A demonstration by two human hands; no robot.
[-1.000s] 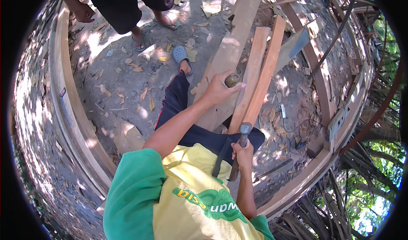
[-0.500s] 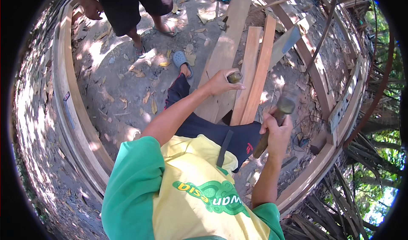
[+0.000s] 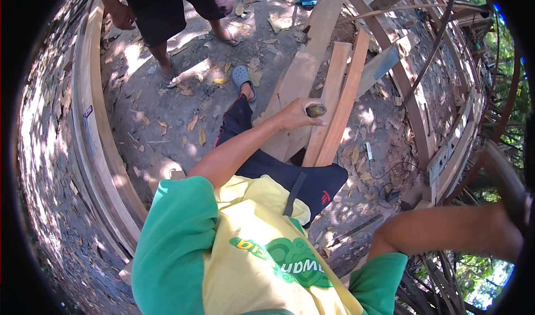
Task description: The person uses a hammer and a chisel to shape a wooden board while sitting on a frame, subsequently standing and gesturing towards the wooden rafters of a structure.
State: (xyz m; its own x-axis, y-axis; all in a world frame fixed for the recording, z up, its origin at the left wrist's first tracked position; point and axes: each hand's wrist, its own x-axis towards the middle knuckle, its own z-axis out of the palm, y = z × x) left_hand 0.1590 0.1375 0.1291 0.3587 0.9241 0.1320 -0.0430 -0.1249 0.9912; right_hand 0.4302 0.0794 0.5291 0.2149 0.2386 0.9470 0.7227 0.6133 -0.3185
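My left hand (image 3: 299,114) is closed round a chisel (image 3: 316,111), held upright above the boards. Only the chisel's round, worn handle end shows; its blade is hidden beneath my hand. Out at the far right rim, my right hand (image 3: 506,232) is raised and smeared by motion, gripping a wooden mallet (image 3: 502,173), which is blurred too. Under the left hand lies a wide pale plank (image 3: 304,64). Beside it run two narrower reddish boards (image 3: 346,95), whose near ends reach my dark-trousered leg (image 3: 312,184).
A handsaw (image 3: 384,64) lies right of the boards. Long timbers (image 3: 103,125) stretch along the left, and more frame beams (image 3: 409,103) cross at the right. A person (image 3: 156,14) in dark shorts stands at the upper left. A blue tool (image 3: 306,0) rests beyond the plank.
My right hand has swung the mallet away from near the chisel, out to the far right and up. My left hand keeps hold of the chisel, nearly in place.
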